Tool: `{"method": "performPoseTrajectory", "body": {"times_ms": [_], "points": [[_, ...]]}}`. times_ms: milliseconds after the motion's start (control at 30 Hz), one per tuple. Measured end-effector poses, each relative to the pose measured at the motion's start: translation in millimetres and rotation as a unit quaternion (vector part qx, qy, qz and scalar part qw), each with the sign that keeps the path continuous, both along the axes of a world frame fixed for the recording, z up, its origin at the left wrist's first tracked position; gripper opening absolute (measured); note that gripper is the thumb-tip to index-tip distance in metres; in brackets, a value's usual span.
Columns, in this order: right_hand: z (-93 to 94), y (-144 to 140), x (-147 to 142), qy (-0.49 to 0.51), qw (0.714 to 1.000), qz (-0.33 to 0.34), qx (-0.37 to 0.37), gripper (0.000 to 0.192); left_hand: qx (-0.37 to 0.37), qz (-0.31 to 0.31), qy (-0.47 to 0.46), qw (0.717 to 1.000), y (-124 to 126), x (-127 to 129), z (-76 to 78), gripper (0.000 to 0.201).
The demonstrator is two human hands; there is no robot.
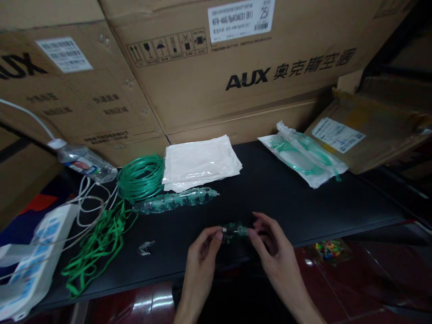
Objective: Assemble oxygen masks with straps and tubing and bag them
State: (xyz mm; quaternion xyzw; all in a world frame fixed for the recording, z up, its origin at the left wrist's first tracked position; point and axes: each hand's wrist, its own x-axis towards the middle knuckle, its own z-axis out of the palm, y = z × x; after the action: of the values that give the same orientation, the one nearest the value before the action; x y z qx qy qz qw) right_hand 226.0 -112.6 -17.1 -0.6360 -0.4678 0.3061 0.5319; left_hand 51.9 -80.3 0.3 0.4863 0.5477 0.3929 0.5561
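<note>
- Nearer than the white packets (202,162) and a bit to their right, I have a small clear-green piece (233,231) at the fingers, close to the front edge of the counter (249,180); I can't tell whether it touches the surface.
- My left hand (203,252) pinches the piece's left end between thumb and forefinger, with no gap I can make out.
- My right hand (275,245) sets its thumb at the other end; the forefinger stands away, and I can't see whether another finger closes from behind.
- That right side worries me: if only the left pinch bears the load, the piece could twist or slip, and so near the edge it might drop onto the dark red tiles (337,279).
- Just on the near side of the white packets lies a clear-green strip (182,200).
- Left of the white packets sits a green tubing coil (141,177); nearer, tangled green straps (97,245) and a small clear thing (146,247), which a swing of the left wrist could sweep off.
- Right of the white packets, bagged tubing (300,153) lies well apart from both hands, so I'd expect little trouble there.
</note>
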Motion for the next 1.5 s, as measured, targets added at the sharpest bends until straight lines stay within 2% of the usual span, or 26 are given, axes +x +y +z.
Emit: {"method": "performPoseTrajectory", "body": {"times_ms": [67,133,233,300,400,567,633,833,967,1133,1367,1500], "points": [[0.1,6.8,3.5,0.055,0.998,0.000,-0.039,0.051,0.004,-0.015,-0.005,1.000,-0.2,-1.2,-0.1,0.037],[4.8,11.9,6.3,0.091,0.992,0.062,-0.064,0.055,0.017,-0.037,-0.004,0.999,-0.9,-3.3,-1.2,0.035],[16.5,16.7,8.3,0.132,0.969,0.185,-0.096,0.039,0.029,-0.054,0.001,0.998,-1.4,-8.7,-2.9,0.034],[23.1,18.1,8.9,0.146,0.958,0.220,-0.110,0.032,0.025,-0.066,0.003,0.998,-0.4,-13.3,-2.2,0.037],[27.0,17.5,10.4,0.114,0.963,0.219,-0.107,0.031,0.003,-0.101,0.007,0.995,3.8,-19.5,1.8,0.043],[23.6,14.3,16.1,0.107,0.958,0.245,-0.103,0.056,-0.041,-0.164,0.008,0.986,12.8,-23.7,7.6,0.036],[22.0,14.4,17.4,0.102,0.959,0.240,-0.107,0.060,-0.049,-0.173,-0.004,0.984,14.7,-24.5,7.3,0.035],[24.2,16.9,11.5,0.019,0.970,0.218,-0.105,0.052,-0.055,-0.142,-0.048,0.987,15.1,-27.4,0.4,0.033],[29.7,18.4,3.2,-0.041,0.968,0.243,-0.055,0.048,-0.039,-0.128,-0.047,0.990,13.9,-29.1,-4.0,0.029],[34.1,21.0,-5.8,-0.087,0.968,0.233,-0.021,0.044,-0.044,-0.102,-0.075,0.991,12.4,-28.1,-7.6,0.028],[40.2,23.6,-6.5,-0.139,0.955,0.262,-0.025,0.049,-0.059,-0.068,-0.113,0.990,11.3,-26.9,-12.1,0.026],[36.2,22.7,-3.4,-0.156,0.951,0.263,-0.050,0.050,-0.056,-0.076,-0.116,0.989,10.7,-29.3,-13.1,0.025]]}}
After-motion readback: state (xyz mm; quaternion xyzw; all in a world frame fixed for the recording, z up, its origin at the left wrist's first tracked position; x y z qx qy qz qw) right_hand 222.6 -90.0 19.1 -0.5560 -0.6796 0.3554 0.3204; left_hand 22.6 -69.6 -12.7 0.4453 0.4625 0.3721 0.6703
